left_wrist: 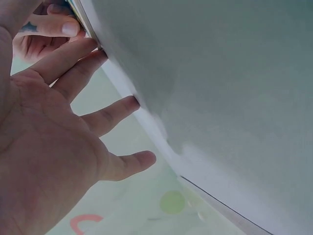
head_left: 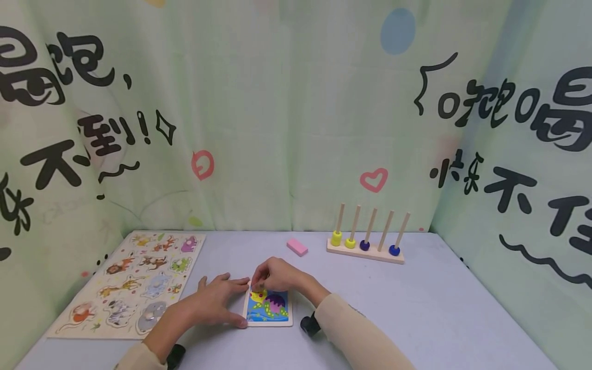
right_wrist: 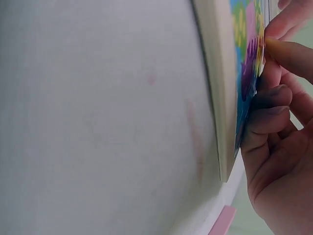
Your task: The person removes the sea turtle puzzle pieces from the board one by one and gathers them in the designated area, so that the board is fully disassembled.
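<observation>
A small square picture puzzle (head_left: 270, 324) with a pale wooden border lies on the table, showing a purple, pink and yellow figure on blue. My left hand (head_left: 215, 303) is spread along its left side, thumb at the near corner and forefinger at the far one. In the left wrist view the other fingers of that hand (left_wrist: 54, 122) stretch out straight. My right hand (head_left: 277, 276) bends over the puzzle's far left part, its fingers curled. Thumb and forefinger pinch at a yellow puzzle piece (head_left: 257, 296), mostly hidden by the hand. From the right wrist, the puzzle (right_wrist: 247, 68) appears edge-on.
A large animal puzzle board (head_left: 134, 288) lies on the left. Behind my hands sits a pink block (head_left: 297, 247). At the back right stands a wooden peg rack (head_left: 365, 252) with yellow and blue beads. Printed curtains (head_left: 287, 128) border the table (head_left: 416, 308).
</observation>
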`<move>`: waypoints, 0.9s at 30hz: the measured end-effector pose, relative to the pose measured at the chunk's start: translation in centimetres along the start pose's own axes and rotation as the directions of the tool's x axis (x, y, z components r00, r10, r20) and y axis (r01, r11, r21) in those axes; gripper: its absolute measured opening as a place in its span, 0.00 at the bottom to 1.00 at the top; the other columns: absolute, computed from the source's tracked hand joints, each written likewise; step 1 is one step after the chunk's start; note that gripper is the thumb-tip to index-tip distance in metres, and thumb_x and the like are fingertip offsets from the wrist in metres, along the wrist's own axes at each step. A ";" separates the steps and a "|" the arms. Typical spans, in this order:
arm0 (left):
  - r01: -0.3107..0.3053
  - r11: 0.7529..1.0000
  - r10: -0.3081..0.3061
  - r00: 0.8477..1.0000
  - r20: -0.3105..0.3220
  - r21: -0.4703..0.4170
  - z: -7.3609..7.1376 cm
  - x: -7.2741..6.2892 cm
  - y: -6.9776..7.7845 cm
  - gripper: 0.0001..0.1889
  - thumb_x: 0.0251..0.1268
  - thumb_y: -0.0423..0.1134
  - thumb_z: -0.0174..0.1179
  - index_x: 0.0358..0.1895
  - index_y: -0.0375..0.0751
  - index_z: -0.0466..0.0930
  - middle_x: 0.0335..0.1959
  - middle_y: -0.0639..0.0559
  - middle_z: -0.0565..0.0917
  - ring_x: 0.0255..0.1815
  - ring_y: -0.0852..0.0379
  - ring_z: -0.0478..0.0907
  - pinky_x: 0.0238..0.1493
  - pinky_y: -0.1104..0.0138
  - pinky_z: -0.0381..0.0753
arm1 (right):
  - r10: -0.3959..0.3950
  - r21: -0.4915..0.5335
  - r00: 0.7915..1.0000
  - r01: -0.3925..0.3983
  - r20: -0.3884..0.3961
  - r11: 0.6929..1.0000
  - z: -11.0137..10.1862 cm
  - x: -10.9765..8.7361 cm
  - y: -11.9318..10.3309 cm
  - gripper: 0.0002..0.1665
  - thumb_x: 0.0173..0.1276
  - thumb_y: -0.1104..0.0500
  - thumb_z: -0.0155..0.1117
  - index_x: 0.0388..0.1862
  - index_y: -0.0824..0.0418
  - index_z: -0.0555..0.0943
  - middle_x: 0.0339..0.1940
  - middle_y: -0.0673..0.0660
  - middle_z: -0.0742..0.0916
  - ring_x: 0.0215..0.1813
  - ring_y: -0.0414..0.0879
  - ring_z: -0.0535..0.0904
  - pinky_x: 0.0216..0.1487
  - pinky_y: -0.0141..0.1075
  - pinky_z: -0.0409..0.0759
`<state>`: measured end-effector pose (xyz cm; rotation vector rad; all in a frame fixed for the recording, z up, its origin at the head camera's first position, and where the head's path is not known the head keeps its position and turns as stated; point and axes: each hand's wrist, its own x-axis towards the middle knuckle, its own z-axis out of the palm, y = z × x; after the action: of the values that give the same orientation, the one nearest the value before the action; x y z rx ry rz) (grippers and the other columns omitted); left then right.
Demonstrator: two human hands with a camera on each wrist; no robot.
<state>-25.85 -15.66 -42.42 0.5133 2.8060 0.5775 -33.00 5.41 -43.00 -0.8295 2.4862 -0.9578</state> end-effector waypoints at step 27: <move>-0.027 1.000 0.027 1.000 0.011 0.003 -0.1 -0.2 -0.2 0.45 0.52 0.60 0.80 0.74 0.47 0.78 0.80 0.53 0.73 0.83 0.27 0.59 0.71 0.15 0.44 | -0.033 -0.127 0.999 0.030 -0.022 0.991 0.0 -0.1 -0.6 0.04 0.72 0.57 0.74 0.42 0.55 0.92 0.30 0.45 0.89 0.33 0.35 0.77 0.40 0.25 0.78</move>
<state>-25.74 -15.95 -42.40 0.5534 2.7941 0.5743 -32.71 5.09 -42.62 -0.9045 2.5838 -0.8322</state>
